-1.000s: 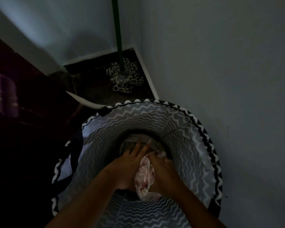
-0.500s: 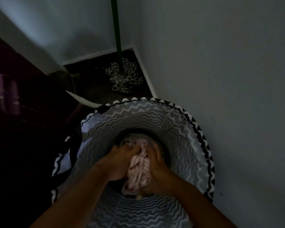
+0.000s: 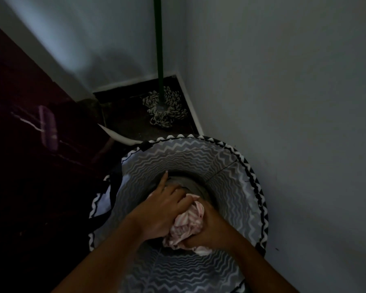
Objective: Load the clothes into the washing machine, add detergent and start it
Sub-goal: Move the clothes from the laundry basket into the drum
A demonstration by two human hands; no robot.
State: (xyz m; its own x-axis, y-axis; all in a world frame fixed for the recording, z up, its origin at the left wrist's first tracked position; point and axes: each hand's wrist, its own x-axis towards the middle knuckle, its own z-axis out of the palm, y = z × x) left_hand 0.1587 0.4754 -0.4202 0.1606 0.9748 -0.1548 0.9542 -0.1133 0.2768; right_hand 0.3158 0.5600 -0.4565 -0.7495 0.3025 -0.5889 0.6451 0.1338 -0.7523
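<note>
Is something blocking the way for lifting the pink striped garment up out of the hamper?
Nothing visible does. The left hand and right hand hold the pink striped garment directly, and the mouth of the hamper above is open.

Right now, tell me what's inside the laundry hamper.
The left hand and right hand grip a pink-striped cloth inside the hamper. Grey fabric shows at the bottom beyond them. Whatever lies under them is hidden.

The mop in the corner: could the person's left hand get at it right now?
Probably not as things stand. The left hand is down inside the laundry hamper, gripping the pink striped cloth together with the right hand, and the hamper stands between the person and the mop.
</note>
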